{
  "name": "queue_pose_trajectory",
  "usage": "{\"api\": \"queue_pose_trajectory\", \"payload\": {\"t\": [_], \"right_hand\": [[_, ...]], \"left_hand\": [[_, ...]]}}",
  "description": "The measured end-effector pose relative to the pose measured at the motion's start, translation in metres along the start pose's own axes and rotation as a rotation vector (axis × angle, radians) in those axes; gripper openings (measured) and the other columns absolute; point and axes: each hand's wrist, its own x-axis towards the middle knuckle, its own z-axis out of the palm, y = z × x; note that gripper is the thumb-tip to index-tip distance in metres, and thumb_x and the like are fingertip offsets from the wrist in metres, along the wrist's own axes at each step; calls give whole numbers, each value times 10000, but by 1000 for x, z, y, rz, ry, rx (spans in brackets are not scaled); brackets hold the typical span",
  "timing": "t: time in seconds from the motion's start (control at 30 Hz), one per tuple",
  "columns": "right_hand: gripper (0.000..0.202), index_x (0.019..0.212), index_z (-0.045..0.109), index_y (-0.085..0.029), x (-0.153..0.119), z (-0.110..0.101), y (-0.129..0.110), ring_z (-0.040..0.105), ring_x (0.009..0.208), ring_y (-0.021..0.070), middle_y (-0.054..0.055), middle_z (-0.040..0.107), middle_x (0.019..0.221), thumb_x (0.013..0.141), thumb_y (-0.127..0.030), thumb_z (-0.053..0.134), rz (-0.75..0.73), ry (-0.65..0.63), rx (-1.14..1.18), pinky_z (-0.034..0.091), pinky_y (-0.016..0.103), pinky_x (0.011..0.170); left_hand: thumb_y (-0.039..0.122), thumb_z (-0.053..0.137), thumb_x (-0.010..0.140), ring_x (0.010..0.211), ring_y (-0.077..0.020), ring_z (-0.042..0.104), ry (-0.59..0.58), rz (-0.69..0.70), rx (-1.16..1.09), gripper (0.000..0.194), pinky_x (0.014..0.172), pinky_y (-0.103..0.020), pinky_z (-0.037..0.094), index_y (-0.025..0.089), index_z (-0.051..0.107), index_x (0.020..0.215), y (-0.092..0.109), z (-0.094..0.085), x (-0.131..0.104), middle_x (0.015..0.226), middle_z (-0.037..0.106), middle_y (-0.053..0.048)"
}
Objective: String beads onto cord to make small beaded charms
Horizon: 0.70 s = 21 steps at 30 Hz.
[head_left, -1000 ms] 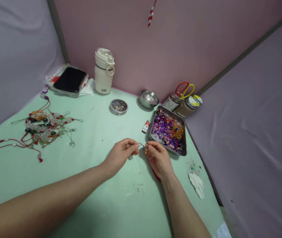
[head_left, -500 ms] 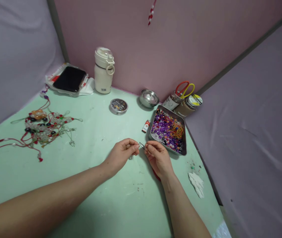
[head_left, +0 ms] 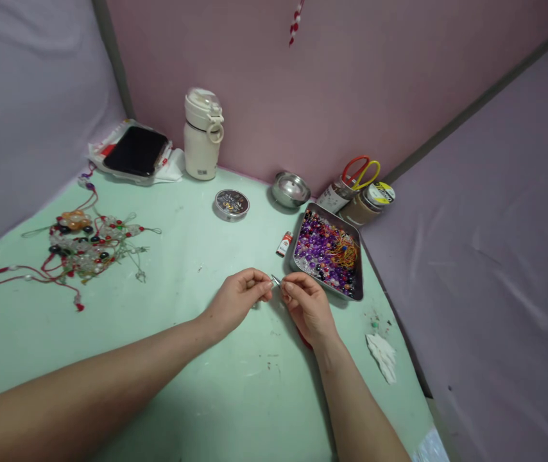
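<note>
Thumb and fingers of my left hand [head_left: 248,295] are pinched together at the middle of the table; what they hold is too small to make out. A small clear piece [head_left: 255,306] shows just below those fingers. My right hand [head_left: 307,305] is closed around scissors [head_left: 276,280], whose pointed metal tips stick out towards my left fingertips. A bit of red, seemingly their handle, shows under the right palm. Behind the right hand stands a metal tray [head_left: 361,282] of purple, clear, red and black beads [head_left: 319,247] with a tangle of orange-yellow cord [head_left: 344,250].
Beaded strings [head_left: 81,247] lie at left. Behind are a phone [head_left: 137,151], a cream bottle [head_left: 201,141], a round spool case [head_left: 232,204], a metal bowl [head_left: 291,190], a cup with scissors [head_left: 334,194] and a jar [head_left: 368,204]. A red-white box [head_left: 284,244] and crumpled tissue [head_left: 381,357] lie nearer.
Both hands keep almost the same place and pinch. The scissors' tips show slightly differently between the fingers, and the whole view has shifted a little.
</note>
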Motion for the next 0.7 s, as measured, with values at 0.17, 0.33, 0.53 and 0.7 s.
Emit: {"api": "queue_pose_trajectory", "payload": {"t": [0.17, 0.33, 0.53, 0.7], "right_hand": [[138, 762, 730, -229, -2, 2, 3, 496, 611, 87, -33, 626, 675, 645, -241, 803, -23, -14, -133, 383, 225, 594], [101, 795, 757, -247, -1, -3, 8, 502, 635, 106, -9, 669, 760, 699, -275, 758, -100, -15, -291, 401, 252, 620], [113, 817, 763, -238, -2, -5, 7, 519, 672, 131, 17, 673, 811, 754, -315, 710, -182, 26, -416, 410, 263, 618], [76, 796, 762, -251, -7, 1, -3, 544, 730, 146, 10, 659, 806, 763, -289, 704, -235, 22, -484, 429, 278, 676]], "left_hand": [[345, 626, 806, 680, -121, 564, -11, 9, -4, 161, 657, -256, 432, 185, 619, 826, -1, 0, 1, 681, 634, 16], [349, 630, 796, 683, -124, 571, -15, -1, -17, 167, 655, -256, 436, 185, 617, 824, -2, 1, 1, 686, 637, 12], [340, 601, 811, 711, -140, 584, -27, 28, 40, 161, 676, -268, 447, 182, 622, 834, 0, 2, -3, 725, 655, -5], [333, 586, 825, 715, -143, 582, -37, 55, 84, 157, 673, -268, 445, 182, 628, 824, 1, 3, -5, 737, 657, -9]]}}
